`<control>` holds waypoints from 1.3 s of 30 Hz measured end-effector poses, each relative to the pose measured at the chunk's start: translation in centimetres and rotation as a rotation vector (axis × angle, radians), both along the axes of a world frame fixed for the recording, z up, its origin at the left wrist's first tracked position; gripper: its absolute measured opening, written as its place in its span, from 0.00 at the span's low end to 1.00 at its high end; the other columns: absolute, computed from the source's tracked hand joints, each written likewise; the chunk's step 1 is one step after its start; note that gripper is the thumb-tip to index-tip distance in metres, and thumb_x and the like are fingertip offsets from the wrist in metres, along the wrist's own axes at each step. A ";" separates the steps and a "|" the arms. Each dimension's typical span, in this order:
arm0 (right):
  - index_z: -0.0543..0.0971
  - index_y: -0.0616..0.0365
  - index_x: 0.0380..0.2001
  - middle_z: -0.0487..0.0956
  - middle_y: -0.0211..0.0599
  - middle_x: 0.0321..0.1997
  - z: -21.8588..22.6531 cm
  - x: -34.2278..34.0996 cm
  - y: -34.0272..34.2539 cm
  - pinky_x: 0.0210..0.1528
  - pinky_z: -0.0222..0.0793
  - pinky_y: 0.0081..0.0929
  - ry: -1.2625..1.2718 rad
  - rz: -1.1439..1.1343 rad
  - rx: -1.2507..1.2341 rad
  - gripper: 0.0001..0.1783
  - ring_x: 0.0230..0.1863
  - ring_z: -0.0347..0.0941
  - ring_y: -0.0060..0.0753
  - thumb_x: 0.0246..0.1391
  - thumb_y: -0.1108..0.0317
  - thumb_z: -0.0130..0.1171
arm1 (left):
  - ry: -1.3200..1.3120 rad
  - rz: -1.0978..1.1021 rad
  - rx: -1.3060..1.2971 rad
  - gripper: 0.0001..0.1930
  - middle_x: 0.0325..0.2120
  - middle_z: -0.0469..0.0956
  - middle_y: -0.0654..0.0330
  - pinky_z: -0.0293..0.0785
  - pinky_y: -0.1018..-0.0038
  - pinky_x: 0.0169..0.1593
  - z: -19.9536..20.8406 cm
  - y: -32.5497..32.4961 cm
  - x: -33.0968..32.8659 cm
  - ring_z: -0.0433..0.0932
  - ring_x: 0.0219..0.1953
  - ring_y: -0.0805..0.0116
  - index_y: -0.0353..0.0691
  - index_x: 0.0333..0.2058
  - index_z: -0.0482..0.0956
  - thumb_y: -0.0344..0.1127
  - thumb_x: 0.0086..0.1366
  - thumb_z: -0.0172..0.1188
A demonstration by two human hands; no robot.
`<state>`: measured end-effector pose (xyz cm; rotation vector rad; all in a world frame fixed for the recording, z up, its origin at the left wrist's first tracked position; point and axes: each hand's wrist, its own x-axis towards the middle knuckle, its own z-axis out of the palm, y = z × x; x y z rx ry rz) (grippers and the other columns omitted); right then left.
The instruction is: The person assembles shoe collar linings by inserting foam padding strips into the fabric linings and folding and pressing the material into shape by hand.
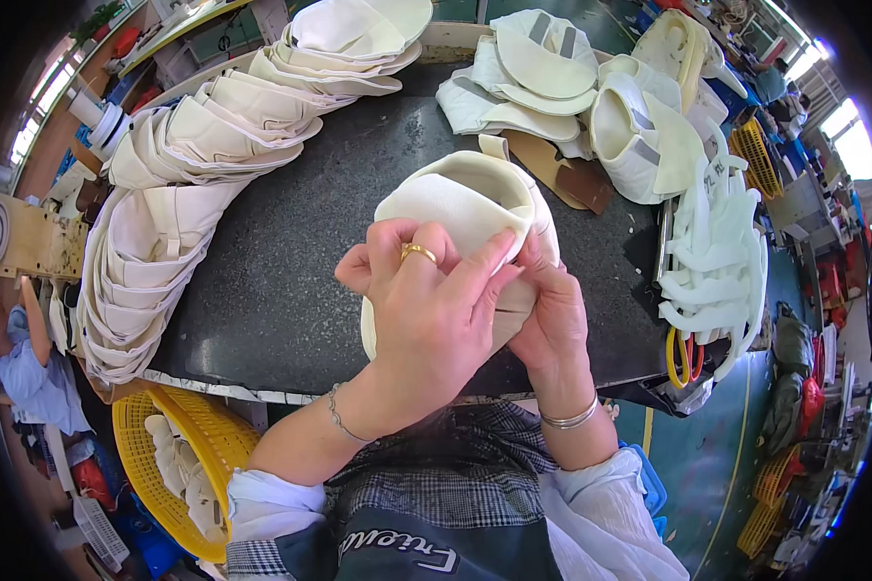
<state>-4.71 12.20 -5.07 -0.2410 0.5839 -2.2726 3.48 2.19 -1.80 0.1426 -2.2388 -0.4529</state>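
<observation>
You have one cream upper (451, 203) at the centre of the frame, your left hand (431, 300) and right hand (552, 315) both pinching it near its opening, fingertips clamped on it. One row of uppers (199, 140), too overlapped to count, curves down the left; one yellow basket (203, 416) sits lower left.

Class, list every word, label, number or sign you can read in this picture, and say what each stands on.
Apron: large pale lettering; I don't copy its wording.
White straps: small dark marks near the top, too small to read surely.
Cream upper in the hands: no writing visible.
Background: any writing is too small or blurred to read.
</observation>
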 end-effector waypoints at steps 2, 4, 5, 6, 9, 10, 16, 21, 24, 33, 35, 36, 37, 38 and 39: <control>0.64 0.61 0.60 0.73 0.41 0.55 0.2 0.0 0.1 0.57 0.69 0.36 -0.030 0.020 0.002 0.26 0.55 0.71 0.36 0.63 0.61 0.51 | 0.036 -0.014 0.036 0.10 0.26 0.66 0.67 0.51 0.58 0.43 -0.2 -0.2 -0.5 0.64 0.39 0.60 0.49 0.34 0.82 0.33 0.50 0.66; 0.64 0.60 0.60 0.73 0.41 0.54 0.4 0.0 0.3 0.57 0.69 0.36 -0.060 0.040 0.003 0.25 0.55 0.71 0.35 0.63 0.61 0.52 | 0.016 -0.027 0.066 0.09 0.26 0.67 0.67 0.52 0.57 0.43 -0.2 -0.7 -0.7 0.64 0.39 0.60 0.49 0.33 0.82 0.32 0.50 0.66; 0.64 0.60 0.59 0.73 0.42 0.54 0.5 0.0 0.3 0.57 0.70 0.35 -0.091 0.043 0.042 0.26 0.55 0.71 0.35 0.62 0.61 0.52 | -0.001 -0.039 0.098 0.08 0.27 0.67 0.67 0.52 0.57 0.43 -0.1 -0.8 -0.7 0.64 0.40 0.59 0.49 0.32 0.81 0.32 0.50 0.66; 0.64 0.60 0.59 0.73 0.42 0.54 0.6 0.0 0.3 0.57 0.70 0.35 -0.122 0.046 0.082 0.26 0.54 0.71 0.34 0.62 0.61 0.52 | -0.003 -0.039 0.096 0.08 0.27 0.67 0.67 0.52 0.57 0.43 -0.1 -0.6 -0.7 0.64 0.40 0.59 0.49 0.32 0.81 0.32 0.50 0.66; 0.64 0.62 0.59 0.73 0.41 0.54 0.1 0.5 -0.2 0.56 0.70 0.34 -0.095 -0.027 0.075 0.26 0.54 0.72 0.34 0.62 0.61 0.53 | -0.013 0.041 0.031 0.08 0.24 0.68 0.67 0.53 0.65 0.44 -0.1 -0.2 -0.6 0.65 0.40 0.61 0.47 0.30 0.83 0.32 0.48 0.69; 0.64 0.62 0.59 0.73 0.41 0.54 0.1 0.5 -0.2 0.56 0.70 0.34 -0.097 -0.028 0.074 0.26 0.54 0.72 0.34 0.62 0.61 0.53 | 0.011 0.049 -0.031 0.09 0.25 0.68 0.67 0.53 0.65 0.44 0.1 -0.2 -0.4 0.66 0.40 0.62 0.48 0.30 0.83 0.31 0.48 0.69; 0.68 0.62 0.56 0.76 0.39 0.50 -0.6 0.0 0.5 0.53 0.71 0.30 -0.035 -0.037 0.140 0.24 0.49 0.74 0.30 0.61 0.62 0.55 | 0.016 -0.024 -0.157 0.12 0.24 0.68 0.69 0.53 0.65 0.45 1.2 -2.1 -1.0 0.68 0.38 0.63 0.49 0.30 0.83 0.31 0.43 0.69; 0.76 0.57 0.41 0.77 0.36 0.45 0.4 -2.1 4.3 0.51 0.69 0.29 0.910 -0.463 0.839 0.22 0.45 0.74 0.27 0.44 0.63 0.71 | -0.144 -0.417 -0.278 0.12 0.24 0.67 0.70 0.54 0.65 0.45 2.3 -8.6 -0.3 0.68 0.40 0.63 0.49 0.29 0.83 0.29 0.41 0.68; 0.76 0.56 0.34 0.76 0.34 0.43 3.0 -3.7 2.0 0.54 0.67 0.35 2.086 -0.457 0.616 0.20 0.49 0.72 0.38 0.37 0.62 0.71 | -0.346 -0.505 -0.311 0.14 0.27 0.71 0.71 0.54 0.63 0.48 -0.4 -10.4 0.9 0.69 0.41 0.65 0.50 0.29 0.83 0.26 0.39 0.67; 0.75 0.54 0.35 0.69 0.31 0.27 0.3 -5.7 -1.5 0.40 0.68 0.34 2.095 -0.171 0.383 0.14 0.31 0.71 0.36 0.41 0.72 0.65 | -0.327 -0.424 -0.268 0.13 0.21 0.71 0.68 0.63 0.68 0.41 -1.2 -10.7 2.7 0.71 0.27 0.70 0.46 0.30 0.82 0.28 0.42 0.69; 0.77 0.53 0.38 0.68 0.30 0.26 0.3 -5.1 -1.9 0.39 0.67 0.32 2.119 -0.159 0.404 0.17 0.30 0.70 0.35 0.41 0.73 0.64 | -0.370 -0.399 -0.256 0.12 0.21 0.70 0.66 0.63 0.68 0.41 -0.8 -10.9 3.5 0.71 0.26 0.69 0.45 0.30 0.82 0.29 0.44 0.69; 0.78 0.52 0.41 0.67 0.30 0.25 0.3 -4.9 -2.0 0.39 0.66 0.31 2.149 -0.156 0.429 0.19 0.29 0.69 0.33 0.40 0.74 0.64 | -0.406 -0.378 -0.250 0.11 0.21 0.70 0.65 0.63 0.68 0.41 -0.7 -10.9 3.7 0.71 0.26 0.68 0.44 0.31 0.82 0.29 0.46 0.69; 0.78 0.52 0.41 0.67 0.30 0.25 0.4 -4.8 -2.0 0.39 0.66 0.31 2.145 -0.150 0.430 0.19 0.29 0.69 0.33 0.40 0.74 0.64 | -0.410 -0.379 -0.245 0.11 0.21 0.70 0.65 0.63 0.68 0.41 -0.7 -10.9 3.9 0.71 0.26 0.68 0.44 0.31 0.82 0.29 0.46 0.69; 0.79 0.51 0.42 0.67 0.30 0.25 0.6 -4.7 -2.0 0.39 0.66 0.30 2.162 -0.128 0.456 0.20 0.29 0.69 0.33 0.40 0.75 0.64 | -0.437 -0.366 -0.260 0.09 0.21 0.69 0.65 0.63 0.67 0.41 -0.7 -10.7 3.9 0.71 0.26 0.67 0.43 0.30 0.81 0.29 0.47 0.68; 0.80 0.50 0.43 0.67 0.29 0.24 0.7 -4.7 -2.0 0.39 0.66 0.29 2.178 -0.107 0.482 0.21 0.29 0.68 0.32 0.40 0.76 0.63 | -0.463 -0.355 -0.275 0.08 0.21 0.68 0.64 0.63 0.67 0.41 -0.6 -10.6 3.9 0.71 0.27 0.66 0.42 0.30 0.81 0.29 0.48 0.67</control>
